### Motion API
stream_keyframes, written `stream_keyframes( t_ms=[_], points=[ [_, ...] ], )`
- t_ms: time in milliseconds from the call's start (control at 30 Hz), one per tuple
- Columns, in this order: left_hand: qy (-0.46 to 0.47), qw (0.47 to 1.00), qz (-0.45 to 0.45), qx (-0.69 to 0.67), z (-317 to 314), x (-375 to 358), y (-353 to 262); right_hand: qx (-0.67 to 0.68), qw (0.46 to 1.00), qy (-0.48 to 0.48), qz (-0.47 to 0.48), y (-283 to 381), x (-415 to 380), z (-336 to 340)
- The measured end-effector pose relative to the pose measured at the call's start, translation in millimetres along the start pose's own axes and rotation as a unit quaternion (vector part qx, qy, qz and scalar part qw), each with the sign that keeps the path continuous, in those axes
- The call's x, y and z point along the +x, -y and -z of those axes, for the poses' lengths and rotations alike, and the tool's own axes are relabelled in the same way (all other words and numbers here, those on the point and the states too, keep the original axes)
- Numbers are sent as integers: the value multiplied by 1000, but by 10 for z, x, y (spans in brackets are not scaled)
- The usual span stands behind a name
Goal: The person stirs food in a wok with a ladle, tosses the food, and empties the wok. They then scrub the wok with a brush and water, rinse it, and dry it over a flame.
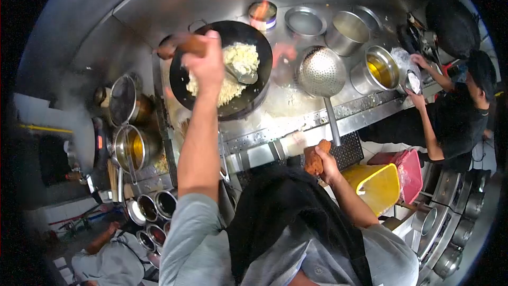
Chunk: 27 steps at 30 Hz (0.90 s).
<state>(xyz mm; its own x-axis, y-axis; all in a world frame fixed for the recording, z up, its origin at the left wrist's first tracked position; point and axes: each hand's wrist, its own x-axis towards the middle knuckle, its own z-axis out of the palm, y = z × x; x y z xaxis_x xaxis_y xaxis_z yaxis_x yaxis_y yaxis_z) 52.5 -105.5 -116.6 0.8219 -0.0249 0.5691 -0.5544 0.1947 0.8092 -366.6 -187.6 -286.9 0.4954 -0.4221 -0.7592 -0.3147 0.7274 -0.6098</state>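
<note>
My left hand (207,66), blurred by motion, is closed over the black wok (182,82) around the wooden handle (185,46) of a wok spatula. The metal head of the spatula (242,76) rests among pale rice (225,94) and what looks like egg (241,55) inside the wok. By the counter's front edge, my right hand (329,164) grips a bunched orange-brown cloth (314,161), held in front of my dark apron (286,196).
A perforated strainer (321,69) lies right of the wok, its handle over the counter edge. Beyond stand metal pots (347,33) and an oil pot (378,71). A yellow bin (373,185) is at lower right. Other people (450,122) work on both sides.
</note>
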Motion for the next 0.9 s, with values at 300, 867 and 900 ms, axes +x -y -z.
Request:
stream_keyframes(
  t_ms=[300, 867, 900],
  points=[
    [-3, 997, 52, -58, 326, 282, -694, -73, 995, 58, -16, 274, 23, -458],
    [-53, 988, 126, -69, 142, 941, -311, 57, 983, 163, -58, 295, 1295, -2559],
    [-58, 990, 102, -74, 136, 907, -504, 60, 983, 166, -49, 242, 1346, -2533]
  ],
)
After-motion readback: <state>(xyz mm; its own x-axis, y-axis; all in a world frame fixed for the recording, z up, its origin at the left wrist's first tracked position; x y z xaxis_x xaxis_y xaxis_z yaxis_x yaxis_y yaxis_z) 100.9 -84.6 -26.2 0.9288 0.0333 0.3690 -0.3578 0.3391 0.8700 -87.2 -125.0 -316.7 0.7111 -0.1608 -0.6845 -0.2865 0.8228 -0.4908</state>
